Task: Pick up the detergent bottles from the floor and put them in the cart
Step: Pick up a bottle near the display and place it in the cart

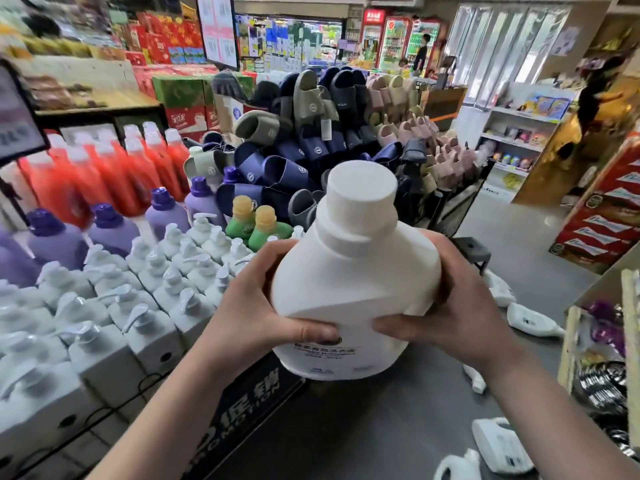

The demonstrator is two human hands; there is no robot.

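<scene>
A big white detergent bottle [349, 271] with a wide white cap is held upright in front of me, above the edge of the display. My left hand [256, 306] grips its left side, thumb across the front label. My right hand [460, 306] grips its right side, thumb on the front. More white detergent bottles lie on the grey floor to the right: one [531, 320] beyond my right wrist, one [502, 445] at the bottom right, and another [457, 467] at the lower edge. No cart is clearly in view.
A low display at the left holds white pump bottles [138, 306], purple bottles [114, 230], red bottles [104, 174] and two green bottles [256, 226]. A heap of slippers [311, 133] fills a bin ahead. Shelves and red cartons [602, 216] stand at the right. A person stands far back.
</scene>
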